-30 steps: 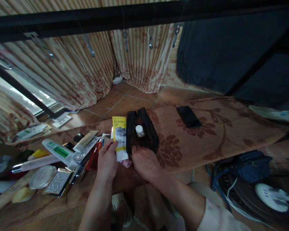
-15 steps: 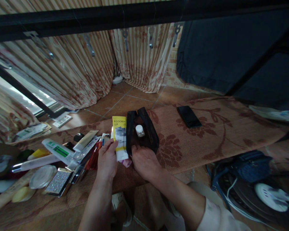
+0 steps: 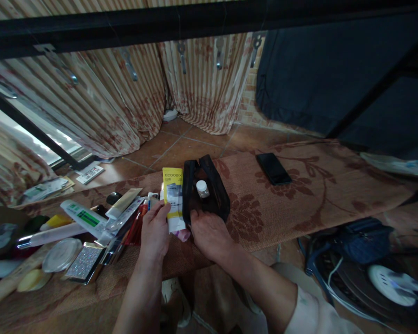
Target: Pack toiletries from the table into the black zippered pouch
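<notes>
My left hand (image 3: 155,228) is closed on the left edge of a yellow tube (image 3: 174,211) with a white lower end and "ECOOBIX" print, which stands against the pouch's left side. My right hand (image 3: 212,236) grips the near rim of a black pouch (image 3: 223,192), its fingertips hidden inside. The pouch lies open at the top. Within it is a small clear bottle with a white cap (image 3: 202,187). Something pink (image 3: 184,235) shows beneath the tube, between my hands.
Left of my hands lie many cosmetics: a white-green tube (image 3: 84,217), a beige tube (image 3: 124,204), a glittery case (image 3: 85,262), a round clear container (image 3: 62,255). A black phone (image 3: 273,168) rests on the patterned cloth (image 3: 313,195). A white power strip (image 3: 390,285) sits lower right.
</notes>
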`<state>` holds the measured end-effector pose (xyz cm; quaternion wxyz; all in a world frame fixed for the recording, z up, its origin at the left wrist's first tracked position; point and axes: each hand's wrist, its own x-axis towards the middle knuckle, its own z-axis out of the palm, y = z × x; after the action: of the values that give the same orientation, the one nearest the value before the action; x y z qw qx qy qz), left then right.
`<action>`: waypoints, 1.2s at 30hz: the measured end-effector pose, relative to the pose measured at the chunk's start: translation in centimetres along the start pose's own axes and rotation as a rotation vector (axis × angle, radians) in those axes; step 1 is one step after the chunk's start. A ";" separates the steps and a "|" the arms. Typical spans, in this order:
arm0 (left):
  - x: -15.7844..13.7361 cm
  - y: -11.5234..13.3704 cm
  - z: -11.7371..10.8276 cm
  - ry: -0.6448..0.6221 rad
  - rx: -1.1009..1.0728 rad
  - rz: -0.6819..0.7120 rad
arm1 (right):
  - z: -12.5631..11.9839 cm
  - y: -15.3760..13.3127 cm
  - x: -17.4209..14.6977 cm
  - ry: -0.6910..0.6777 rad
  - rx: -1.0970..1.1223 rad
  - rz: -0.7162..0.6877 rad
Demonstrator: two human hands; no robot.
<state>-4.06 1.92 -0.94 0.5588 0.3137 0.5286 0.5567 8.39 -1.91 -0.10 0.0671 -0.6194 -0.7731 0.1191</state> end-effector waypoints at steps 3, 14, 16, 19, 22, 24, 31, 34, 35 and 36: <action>0.1 -0.1 -0.1 0.003 0.002 -0.004 | -0.1 0.0 0.0 -0.013 -0.006 -0.009; -0.1 0.0 0.0 -0.005 -0.006 -0.017 | 0.1 0.1 0.0 -0.004 0.009 -0.003; -0.1 0.1 0.1 -0.002 0.000 -0.010 | 0.0 0.0 0.0 -0.014 0.002 -0.002; -0.2 0.2 0.1 -0.002 0.001 -0.007 | -0.2 0.0 0.0 -0.030 -0.014 -0.002; -0.2 0.2 0.2 -0.006 -0.005 -0.012 | -0.3 0.0 -0.1 -0.026 -0.008 0.000; -0.2 0.3 0.2 -0.010 -0.001 -0.012 | -0.3 0.0 -0.1 -0.024 -0.001 -0.002; -0.2 0.2 0.2 0.001 0.006 -0.005 | -0.3 0.0 0.0 -0.030 0.006 0.001; -0.2 0.2 0.2 -0.002 0.000 -0.004 | -0.3 0.0 -0.1 -0.030 0.009 -0.001; -0.2 0.2 0.2 -0.001 -0.004 -0.003 | -0.4 0.0 -0.1 -0.029 0.009 -0.001; -0.2 0.2 0.2 -0.001 -0.008 -0.003 | -0.4 0.0 -0.1 -0.025 0.009 0.000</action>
<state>-3.86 1.78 -0.61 0.5611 0.3110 0.5268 0.5576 8.51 -1.98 0.25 0.0602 -0.6173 -0.7735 0.1304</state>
